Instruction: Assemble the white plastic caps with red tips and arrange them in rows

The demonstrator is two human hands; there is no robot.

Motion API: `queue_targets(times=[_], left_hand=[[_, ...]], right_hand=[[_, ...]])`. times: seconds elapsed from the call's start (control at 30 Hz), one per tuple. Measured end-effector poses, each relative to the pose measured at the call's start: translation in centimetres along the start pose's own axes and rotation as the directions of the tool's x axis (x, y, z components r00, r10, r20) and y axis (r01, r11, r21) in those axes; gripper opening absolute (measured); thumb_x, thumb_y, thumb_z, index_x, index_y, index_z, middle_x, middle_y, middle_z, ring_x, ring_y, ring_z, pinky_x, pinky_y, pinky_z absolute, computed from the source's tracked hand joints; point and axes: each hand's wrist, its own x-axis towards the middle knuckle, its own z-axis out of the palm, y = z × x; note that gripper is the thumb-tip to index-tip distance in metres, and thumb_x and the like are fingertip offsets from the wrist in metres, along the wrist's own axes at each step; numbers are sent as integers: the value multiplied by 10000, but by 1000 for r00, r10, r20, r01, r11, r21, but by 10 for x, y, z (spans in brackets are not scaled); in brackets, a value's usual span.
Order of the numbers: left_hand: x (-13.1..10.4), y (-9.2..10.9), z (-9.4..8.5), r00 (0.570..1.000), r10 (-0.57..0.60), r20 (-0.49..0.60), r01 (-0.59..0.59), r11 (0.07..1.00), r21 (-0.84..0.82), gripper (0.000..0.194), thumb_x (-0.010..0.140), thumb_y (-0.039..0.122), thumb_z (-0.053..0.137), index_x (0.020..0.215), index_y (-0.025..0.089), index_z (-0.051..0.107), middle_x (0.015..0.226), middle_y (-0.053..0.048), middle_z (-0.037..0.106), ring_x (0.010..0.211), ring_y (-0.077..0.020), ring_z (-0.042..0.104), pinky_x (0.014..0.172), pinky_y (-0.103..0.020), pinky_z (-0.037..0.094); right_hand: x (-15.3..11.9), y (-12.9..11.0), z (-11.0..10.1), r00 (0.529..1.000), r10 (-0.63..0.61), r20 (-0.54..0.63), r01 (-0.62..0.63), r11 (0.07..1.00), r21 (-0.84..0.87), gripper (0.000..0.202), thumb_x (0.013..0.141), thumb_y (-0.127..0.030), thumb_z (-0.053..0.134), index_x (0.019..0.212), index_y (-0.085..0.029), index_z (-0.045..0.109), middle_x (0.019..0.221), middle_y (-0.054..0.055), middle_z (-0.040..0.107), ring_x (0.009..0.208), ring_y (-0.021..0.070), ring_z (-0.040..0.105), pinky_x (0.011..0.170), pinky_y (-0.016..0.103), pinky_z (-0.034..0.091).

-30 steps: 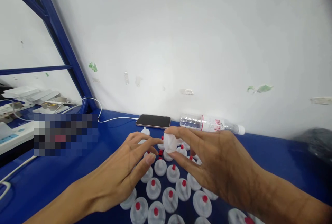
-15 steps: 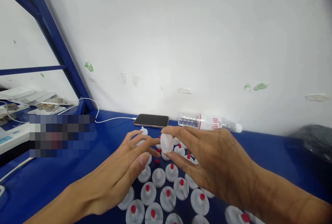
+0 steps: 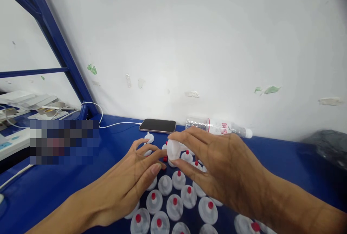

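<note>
Just a small white plastic cap (image 3: 174, 149)

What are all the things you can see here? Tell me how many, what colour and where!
white cap held in the fingers: one, white, pinched in the right hand above the rows
caps with red tips: many, white with red tips, in rows on the table under the hands
loose red tip: one, red, on the table by the left fingertips
phone: one, black, flat by the wall, plugged in
cable: one, white, from the phone toward the frame
water bottle: one, clear with a red-and-white label, lying by the wall
table: one, blue
frame: one, blue, left
wall: one, white, behind
left hand: one, fingers over the caps
right hand: one, holding the white cap
</note>
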Motion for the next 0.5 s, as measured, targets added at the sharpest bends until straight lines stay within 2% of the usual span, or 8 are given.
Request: queue_targets(times=[0.13,0.23,0.33,0.5], left_hand=[[3,-2,2,1000,-12,13,12,1000,14,395,1047,358,263,1380,331,474,1134,-12,678,1127,-221,565,1226,-514,191],[9,-3,1,999,-24,40,23,999,28,315,1042,355,326,1257,302,549,1031,-13,660,1026,-209,596,1184,-521,264],[16,-2,-6,994,-18,104,14,999,38,249,1037,281,352,1160,274,569,961,-3,636,939,-183,596,1126,-494,333],[26,-10,-18,985,-4,175,-8,998,69,171,1017,242,431,1080,261,589,970,0,634,944,-190,591,1108,-516,315]], right_hand=[[2,0,-2,1000,0,9,0,1000,-5,290,1019,-379,510,1261,-220,531,1097,26,697,841,233,711,512,389,573],[3,0,-5,1000,10,-1,-10,1000,-10,315,986,-344,569,1271,-216,531,1096,21,700,804,227,708,459,372,527],[5,0,-10,1000,25,-17,-25,999,-25,298,968,-333,600,1239,-219,552,1089,12,704,783,219,705,409,348,460],[6,-1,-17,999,36,-26,-37,999,-14,264,976,-350,595,1205,-221,578,1084,1,698,755,207,693,407,342,437]])
